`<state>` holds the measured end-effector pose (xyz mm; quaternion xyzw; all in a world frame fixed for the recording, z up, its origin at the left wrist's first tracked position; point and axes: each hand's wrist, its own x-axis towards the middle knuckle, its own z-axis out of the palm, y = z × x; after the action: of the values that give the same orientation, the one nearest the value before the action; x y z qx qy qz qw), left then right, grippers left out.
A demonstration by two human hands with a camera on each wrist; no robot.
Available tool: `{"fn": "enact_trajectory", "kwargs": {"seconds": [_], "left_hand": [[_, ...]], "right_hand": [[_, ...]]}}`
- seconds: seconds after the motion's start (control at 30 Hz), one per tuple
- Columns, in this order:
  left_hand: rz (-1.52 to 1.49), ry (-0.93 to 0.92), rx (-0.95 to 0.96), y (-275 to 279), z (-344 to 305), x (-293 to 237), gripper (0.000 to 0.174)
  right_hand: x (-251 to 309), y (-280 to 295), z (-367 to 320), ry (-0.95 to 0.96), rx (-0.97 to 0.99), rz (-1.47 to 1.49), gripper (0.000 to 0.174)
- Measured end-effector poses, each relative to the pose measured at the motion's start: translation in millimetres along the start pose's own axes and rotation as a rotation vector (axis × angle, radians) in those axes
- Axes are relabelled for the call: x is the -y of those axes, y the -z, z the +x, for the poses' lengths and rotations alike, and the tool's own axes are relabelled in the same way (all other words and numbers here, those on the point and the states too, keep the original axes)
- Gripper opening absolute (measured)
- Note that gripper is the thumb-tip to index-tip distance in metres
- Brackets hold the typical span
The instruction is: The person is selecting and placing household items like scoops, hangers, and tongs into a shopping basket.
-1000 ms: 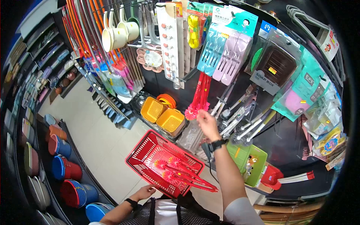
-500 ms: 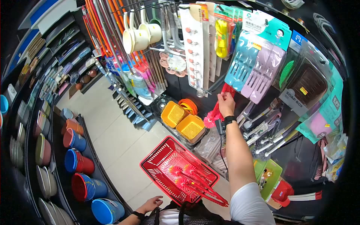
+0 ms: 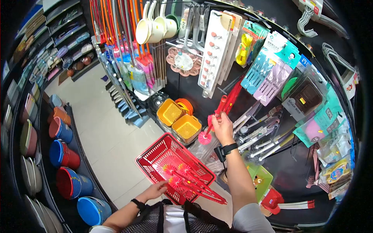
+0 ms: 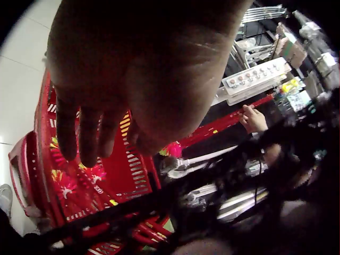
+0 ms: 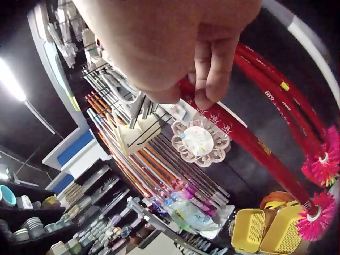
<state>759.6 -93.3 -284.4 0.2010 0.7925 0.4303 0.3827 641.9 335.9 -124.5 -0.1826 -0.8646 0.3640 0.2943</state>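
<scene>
Pinched between the right hand's (image 3: 222, 129) thumb and fingers, one red brush (image 5: 263, 159) is held beside the hanging brushes (image 5: 269, 98); its removal is judged in hand, and lowering into the red basket (image 3: 171, 144), near the loosely extended left hand (image 3: 154, 190), seems called for.

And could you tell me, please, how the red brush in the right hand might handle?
The red brush is probably light, being slim, and perhaps stiff, its handle showing no sag; its bristly head would likely flex.
</scene>
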Motion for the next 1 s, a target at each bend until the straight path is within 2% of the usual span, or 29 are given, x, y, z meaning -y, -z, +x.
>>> {"fn": "enact_trajectory", "kwargs": {"seconds": [0.1,0.13,0.17,0.2,0.23,0.27,0.3,0.4,0.47,0.53,0.6,0.63,0.73,0.83,0.97,1.0], "left_hand": [[0.027,-0.160,0.041,5.6,14.5,-14.5,0.045],[-0.006,-0.183,0.045,6.6,18.8,-21.7,0.046],[0.031,-0.226,0.007,9.8,19.0,-35.2,0.047],[-0.006,-0.173,0.058,15.0,21.7,-51.1,0.052],[-0.028,-0.262,-0.011,11.3,26.5,-46.6,0.052],[-0.097,-0.303,-0.021,10.2,32.0,-50.4,0.054],[-0.168,-0.234,0.029,11.2,36.1,-57.0,0.057],[-0.255,-0.318,0.039,7.2,47.1,-68.6,0.069],[-0.286,-0.303,0.052,6.1,48.0,-82.4,0.070],[-0.312,-0.296,0.065,-0.6,50.9,-86.2,0.072],[-0.309,-0.394,0.031,-9.7,55.7,-81.2,0.074],[-0.311,-0.392,0.036,-12.7,58.4,-76.0,0.074],[-0.308,-0.179,0.270,-15.3,64.2,-64.0,0.063],[-0.366,-0.135,0.255,-23.3,64.3,-60.9,0.058],[-0.389,-0.072,0.215,-30.8,75.1,-54.2,0.061],[-0.256,-0.138,0.165,-31.3,79.9,-49.1,0.062]], "right_hand": [[21.7,12.0,-29.2,0.063,-0.007,0.067,0.023],[49.9,27.6,-44.3,-0.032,0.057,0.152,0.022],[60.5,35.4,-59.5,0.019,0.025,0.093,0.021],[61.8,40.3,-73.5,0.070,-0.003,0.034,0.021],[53.0,44.7,-85.1,0.112,-0.006,-0.003,0.018],[71.6,55.0,-100.2,0.027,-0.001,0.082,0.016],[82.2,61.6,-114.7,0.002,0.000,0.091,0.016],[94.2,72.7,-155.9,-0.042,-0.005,0.227,0.014],[108.2,74.0,-185.6,-0.144,-0.009,0.254,0.010],[109.0,71.1,-212.3,-0.198,0.012,0.222,0.010],[85.0,62.0,-240.5,-0.376,0.073,0.381,0.015],[81.6,56.8,-250.9,-0.394,0.058,0.418,0.015],[77.8,49.4,-269.5,-0.463,0.054,0.513,0.016],[68.4,46.7,-280.4,-0.529,0.088,0.588,0.017],[50.2,40.1,-291.4,-0.539,0.134,0.612,0.018],[47.6,41.4,-292.4,-0.538,0.142,0.612,0.018]]}}
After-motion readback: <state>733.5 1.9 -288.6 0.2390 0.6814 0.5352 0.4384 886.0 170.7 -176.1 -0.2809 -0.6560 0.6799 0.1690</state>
